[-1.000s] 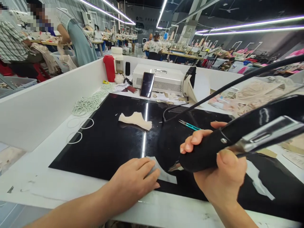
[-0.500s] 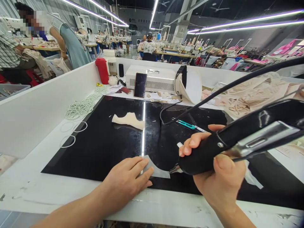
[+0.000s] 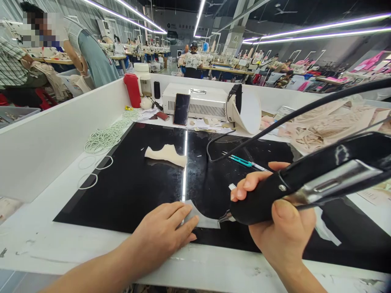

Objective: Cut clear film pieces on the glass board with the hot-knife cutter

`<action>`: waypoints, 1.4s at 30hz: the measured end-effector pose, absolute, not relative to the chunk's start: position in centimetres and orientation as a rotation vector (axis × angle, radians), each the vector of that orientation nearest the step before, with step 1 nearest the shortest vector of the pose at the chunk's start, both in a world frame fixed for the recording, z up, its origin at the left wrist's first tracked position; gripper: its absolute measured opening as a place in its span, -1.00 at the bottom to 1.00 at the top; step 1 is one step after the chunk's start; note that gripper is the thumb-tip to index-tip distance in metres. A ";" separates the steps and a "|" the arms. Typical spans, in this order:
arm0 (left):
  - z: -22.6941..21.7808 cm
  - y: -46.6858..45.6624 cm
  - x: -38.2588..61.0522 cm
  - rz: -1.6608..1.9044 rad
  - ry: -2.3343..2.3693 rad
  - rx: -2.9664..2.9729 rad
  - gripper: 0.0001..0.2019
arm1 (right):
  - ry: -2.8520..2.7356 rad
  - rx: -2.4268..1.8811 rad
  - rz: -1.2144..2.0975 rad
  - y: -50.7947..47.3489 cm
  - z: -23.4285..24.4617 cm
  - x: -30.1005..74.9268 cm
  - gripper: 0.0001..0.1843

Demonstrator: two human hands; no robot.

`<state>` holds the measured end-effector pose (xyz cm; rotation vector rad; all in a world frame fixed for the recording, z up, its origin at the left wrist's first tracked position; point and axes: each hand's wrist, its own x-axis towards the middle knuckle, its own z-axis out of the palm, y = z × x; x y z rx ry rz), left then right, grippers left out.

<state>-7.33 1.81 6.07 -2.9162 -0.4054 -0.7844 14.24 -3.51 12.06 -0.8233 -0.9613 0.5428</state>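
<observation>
My left hand (image 3: 166, 224) lies with its fingers stretched out, pressing a thin whitish curved piece (image 3: 204, 219) flat on the black mat (image 3: 122, 191). My right hand (image 3: 284, 228) is closed around a black corded hand tool (image 3: 259, 203) with a metal lever along its side; its exact kind I cannot make out. The tool's metal tip (image 3: 226, 216) meets the right end of the whitish piece. Farther back on the mat lies a cream curved piece (image 3: 166, 154). Partly behind the tool is a white strip (image 3: 325, 228).
A teal-handled tool (image 3: 241, 160) lies near the cable (image 3: 244, 140). Along the back stand a red bottle (image 3: 132, 90), a phone (image 3: 181, 109) and a white vented box (image 3: 207, 108). Pale green cord (image 3: 102, 140) is heaped left; beige fabric strips (image 3: 330, 122) lie right. A low wall (image 3: 61, 138) borders the left.
The rear of the black tool has dipped slightly while its tip stays at the end of the whitish piece. My left hand has barely moved. The view has shifted slightly.
</observation>
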 end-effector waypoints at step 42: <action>7.6 3.8 -11.2 -0.752 -0.767 -3.185 -0.60 | -0.972 -0.817 0.627 -2.1 13.7 10.1 -0.52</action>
